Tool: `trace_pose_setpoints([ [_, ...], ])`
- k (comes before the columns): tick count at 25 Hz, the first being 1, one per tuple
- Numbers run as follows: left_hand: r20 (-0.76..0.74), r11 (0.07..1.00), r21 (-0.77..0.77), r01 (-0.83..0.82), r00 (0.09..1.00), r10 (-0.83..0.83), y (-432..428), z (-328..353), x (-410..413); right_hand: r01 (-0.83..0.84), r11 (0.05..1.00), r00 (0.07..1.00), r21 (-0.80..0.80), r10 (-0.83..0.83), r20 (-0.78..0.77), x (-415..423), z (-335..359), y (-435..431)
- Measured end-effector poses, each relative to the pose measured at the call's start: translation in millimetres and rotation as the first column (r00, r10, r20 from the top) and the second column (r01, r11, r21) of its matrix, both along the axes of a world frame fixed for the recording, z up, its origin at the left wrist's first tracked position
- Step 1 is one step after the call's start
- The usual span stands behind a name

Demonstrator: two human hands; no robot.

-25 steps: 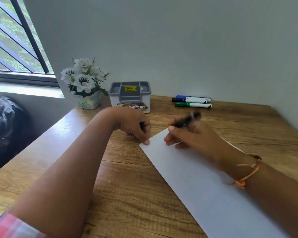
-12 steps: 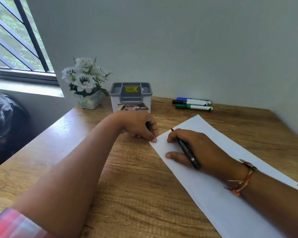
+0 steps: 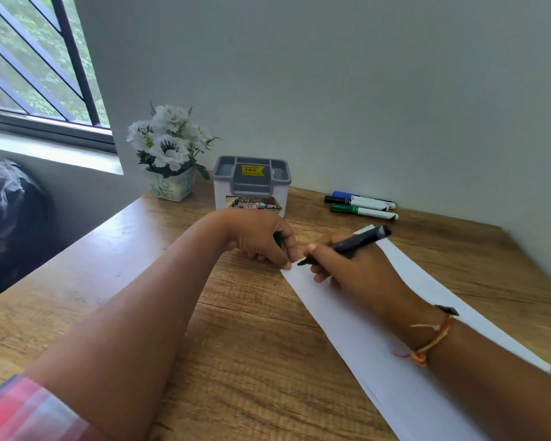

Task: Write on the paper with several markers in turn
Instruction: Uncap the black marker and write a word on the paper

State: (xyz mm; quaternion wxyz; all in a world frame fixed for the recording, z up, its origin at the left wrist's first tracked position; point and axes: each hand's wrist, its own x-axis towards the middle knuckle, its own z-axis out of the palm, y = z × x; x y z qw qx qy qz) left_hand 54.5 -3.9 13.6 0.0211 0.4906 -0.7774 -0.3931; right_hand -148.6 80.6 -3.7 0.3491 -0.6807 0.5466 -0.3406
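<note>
Two hands on white paper (image 3: pixel 347 313) — right hand (image 3: pixel 353 268) gripping black marker (image 3: pixel 347 245), left hand (image 3: pixel 261 238) curled, fingertip on corner.

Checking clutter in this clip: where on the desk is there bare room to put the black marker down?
Bare wood lies right of the paper, between it and the wall, and left of the left hand toward the desk edge. The back is crowded: flower pot, grey organiser, three markers.

red plaid sleeve (image 3: pixel 29 412), orange thread bracelet (image 3: pixel 433 340) (knotted)
</note>
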Motion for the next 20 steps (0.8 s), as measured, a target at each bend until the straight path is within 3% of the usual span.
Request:
trace_pose_setpoints([
  [5,-0.017,1.0,0.007,0.003,1.0,-0.003,-1.9,-1.7,2.0,0.079,0.997,0.992,-0.01,-0.08,-0.103,0.6,-9.8,-4.6],
  [9,-0.024,1.0,0.019,0.009,1.0,-0.008,-3.7,-3.4,3.3,0.115,0.993,0.992,0.025,-0.113,-0.06,1.8,-16.3,-5.6],
  [15,-0.03,1.0,0.014,0.018,0.999,-0.017,-5.2,-4.0,3.1,0.094,0.993,0.993,0.073,-0.088,-0.082,3.0,-14.9,-7.3],
  [20,-0.028,1.0,0.013,0.018,0.999,-0.018,-4.9,-4.5,3.4,0.07,0.997,0.979,0.042,-0.061,-0.197,4.2,-16.6,-10.4],
])
